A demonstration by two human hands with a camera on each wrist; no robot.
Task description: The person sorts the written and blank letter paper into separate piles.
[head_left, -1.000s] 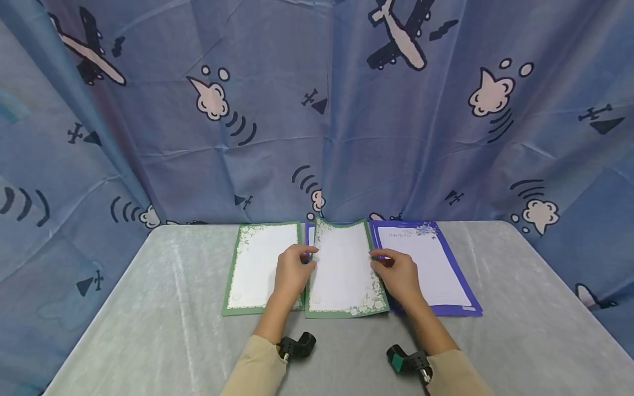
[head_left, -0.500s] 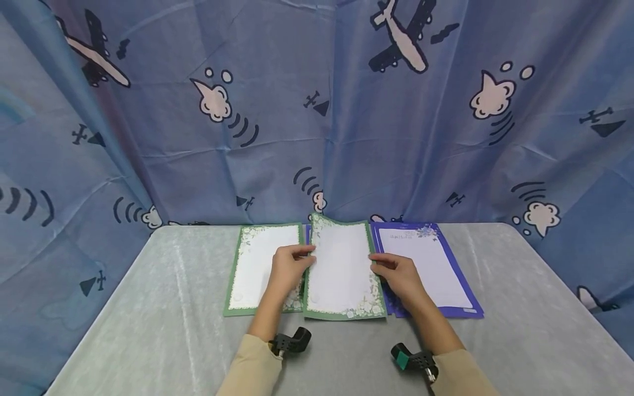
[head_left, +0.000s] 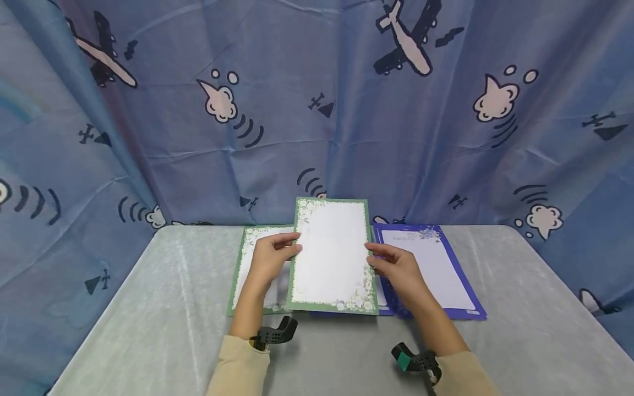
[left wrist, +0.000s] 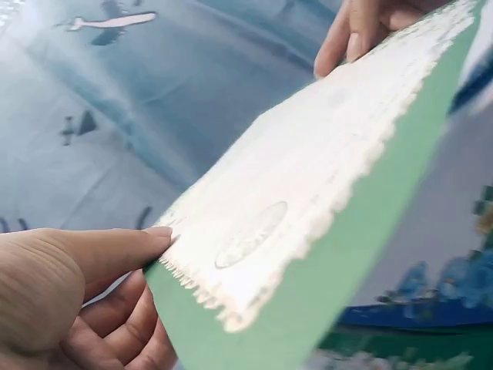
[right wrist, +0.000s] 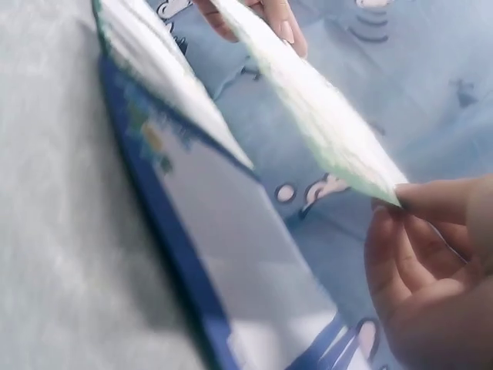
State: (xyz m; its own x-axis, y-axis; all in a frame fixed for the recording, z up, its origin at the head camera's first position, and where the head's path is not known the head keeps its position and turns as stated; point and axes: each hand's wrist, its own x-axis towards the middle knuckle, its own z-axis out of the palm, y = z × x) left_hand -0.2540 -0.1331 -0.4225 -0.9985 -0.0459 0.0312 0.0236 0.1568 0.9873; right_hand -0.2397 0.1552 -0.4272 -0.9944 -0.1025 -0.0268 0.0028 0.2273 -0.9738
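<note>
A sheet of paper with a green floral border (head_left: 331, 253) is held up between both hands, tilted above the table. My left hand (head_left: 269, 258) pinches its left edge between thumb and fingers; in the left wrist view the thumb (left wrist: 115, 250) lies on the sheet's white face. On the opposite edge my right hand (head_left: 396, 269) pinches the paper the same way. Beneath and to the left lies another green-bordered sheet (head_left: 242, 280), partly covered. Blue-bordered sheets (head_left: 465, 280) lie on the right, some showing under the raised sheet and behind the right hand.
The grey cloth-covered table (head_left: 163, 297) stretches out on either side and in front of the papers. Behind its far edge hangs a blue curtain (head_left: 277, 110) printed with airplanes and clouds.
Both hands have raised the green-bordered sheet off the papers below and shifted it slightly left. It looks flatter now, its top edge higher against the curtain.
</note>
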